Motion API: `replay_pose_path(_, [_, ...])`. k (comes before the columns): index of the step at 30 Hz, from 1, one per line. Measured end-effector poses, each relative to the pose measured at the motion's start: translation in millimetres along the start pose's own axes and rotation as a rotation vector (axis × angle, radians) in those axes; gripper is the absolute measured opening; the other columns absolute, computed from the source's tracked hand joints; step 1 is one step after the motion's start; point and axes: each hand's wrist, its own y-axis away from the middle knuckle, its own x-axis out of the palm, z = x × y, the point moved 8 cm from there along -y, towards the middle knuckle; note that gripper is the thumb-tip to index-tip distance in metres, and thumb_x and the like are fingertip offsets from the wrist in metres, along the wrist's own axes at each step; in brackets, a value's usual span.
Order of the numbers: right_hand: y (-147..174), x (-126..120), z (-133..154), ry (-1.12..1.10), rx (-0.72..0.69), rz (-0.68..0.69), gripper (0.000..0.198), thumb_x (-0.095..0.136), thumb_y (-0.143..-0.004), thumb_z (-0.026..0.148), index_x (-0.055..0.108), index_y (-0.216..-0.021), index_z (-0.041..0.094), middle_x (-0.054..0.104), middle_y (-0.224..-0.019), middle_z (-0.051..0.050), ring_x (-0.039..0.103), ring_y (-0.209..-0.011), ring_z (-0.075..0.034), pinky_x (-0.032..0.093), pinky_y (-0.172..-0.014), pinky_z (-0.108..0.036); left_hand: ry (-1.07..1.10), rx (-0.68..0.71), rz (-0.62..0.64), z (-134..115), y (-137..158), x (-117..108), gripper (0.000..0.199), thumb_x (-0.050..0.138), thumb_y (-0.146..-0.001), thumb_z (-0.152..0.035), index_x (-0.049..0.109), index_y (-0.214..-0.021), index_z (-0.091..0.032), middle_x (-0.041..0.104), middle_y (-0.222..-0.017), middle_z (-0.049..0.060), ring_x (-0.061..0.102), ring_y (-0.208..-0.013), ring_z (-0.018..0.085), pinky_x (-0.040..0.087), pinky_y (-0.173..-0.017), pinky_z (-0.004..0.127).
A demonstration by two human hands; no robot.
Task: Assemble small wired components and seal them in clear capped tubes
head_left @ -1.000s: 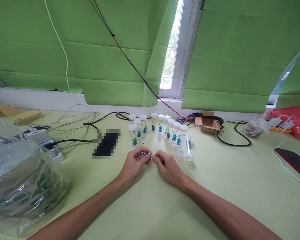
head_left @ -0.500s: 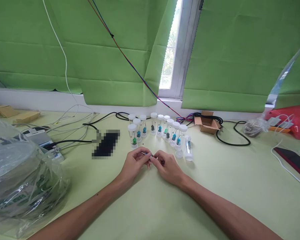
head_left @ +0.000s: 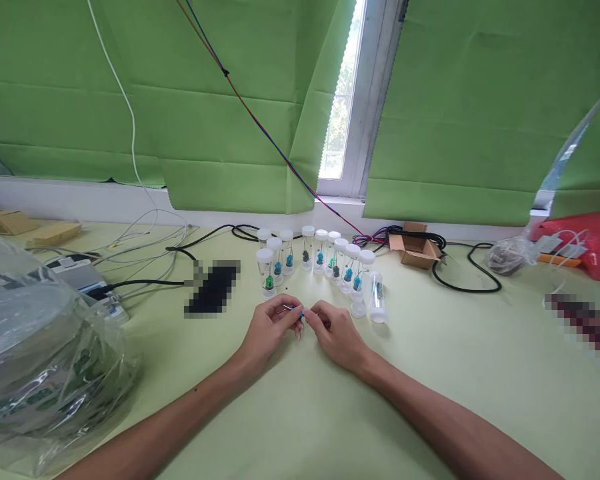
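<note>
Between my fingertips is a small blue part (head_left: 301,315) with a thin wire lead; its exact kind is too small to make out. My left hand (head_left: 273,327) is closed in a pinch on it. The fingers of my right hand (head_left: 336,332) are pinched together right against the part's right end. Just beyond both hands stand several clear capped tubes (head_left: 307,248), holding small blue, green or dark parts with wire leads. To the right, one clear tube (head_left: 377,299) lies on its side, and a white cap (head_left: 359,309) rests beside it.
A large clear plastic bag (head_left: 55,360) fills the left side. Behind it are a grey device (head_left: 80,275) and cables. An open cardboard box (head_left: 419,250) sits at the back right among black cables. Further right are a red bag (head_left: 593,243) and a blurred-out object (head_left: 585,327).
My right fingertips have shifted slightly right, so more of the blue part shows between the hands. My left hand and the tubes stay as they were.
</note>
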Motion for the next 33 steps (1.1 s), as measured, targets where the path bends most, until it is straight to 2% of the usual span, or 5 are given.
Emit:
replay_pose_path(3, [1.2,1.1,-1.0,-0.02,0.015,0.017,0.025,0.054,-0.091,0.043,0.057,-0.089,0.018,0.045,-0.05,0.008,0.039,-0.047,-0.01,0.029,-0.049,-0.023,-0.013,0.014,-0.008,-2.8,0.0,-0.4,0.021,0.074,-0.076,-0.035,0.065,-0.08,-0.017,0.065,-0.067,0.001,0.058,-0.057,0.014,0.049,-0.058,0.027])
replay_pose_path(6, [1.8,2.4,0.1,-0.036,0.001,0.039,0.021,0.055,-0.09,0.039,0.056,-0.092,0.018,0.045,-0.051,0.009,0.039,-0.047,-0.01,0.029,-0.05,-0.023,-0.018,0.017,-0.012,-3.6,-0.1,-0.8,0.021,0.074,-0.077,-0.035,0.065,-0.079,-0.016,0.066,-0.069,0.002,0.057,-0.056,0.013,0.049,-0.059,0.027])
replay_pose_path(17, [-0.7,1.5,4.7,0.006,-0.054,0.031,0.041,0.04,-0.098,0.04,0.049,-0.065,0.018,0.042,-0.056,0.005,0.032,-0.052,-0.01,0.026,-0.051,-0.025,0.017,-0.002,-0.014,-1.7,-0.3,0.1,0.023,0.076,-0.074,-0.036,0.065,-0.08,-0.016,0.064,-0.068,0.001,0.059,-0.058,0.015,0.049,-0.056,0.028])
replay_pose_path(25, [1.3,1.6,0.9,-0.036,0.006,0.041,0.022,0.055,-0.091,0.04,0.056,-0.092,0.018,0.044,-0.052,0.009,0.039,-0.048,-0.01,0.03,-0.05,-0.023,0.001,0.008,-0.037,-2.6,-0.4,-2.4,0.023,0.077,-0.073,-0.036,0.065,-0.079,-0.017,0.066,-0.07,0.001,0.058,-0.056,0.014,0.049,-0.058,0.029])
replay_pose_path(33, [0.1,2.5,3.7,-0.011,-0.029,0.047,0.031,0.046,-0.096,0.04,0.055,-0.075,0.018,0.043,-0.054,0.006,0.035,-0.049,-0.009,0.026,-0.05,-0.025,0.011,0.001,-0.024,-2.4,0.3,-0.7,0.024,0.076,-0.073,-0.036,0.064,-0.079,-0.016,0.062,-0.065,0.001,0.057,-0.058,0.014,0.049,-0.056,0.028])
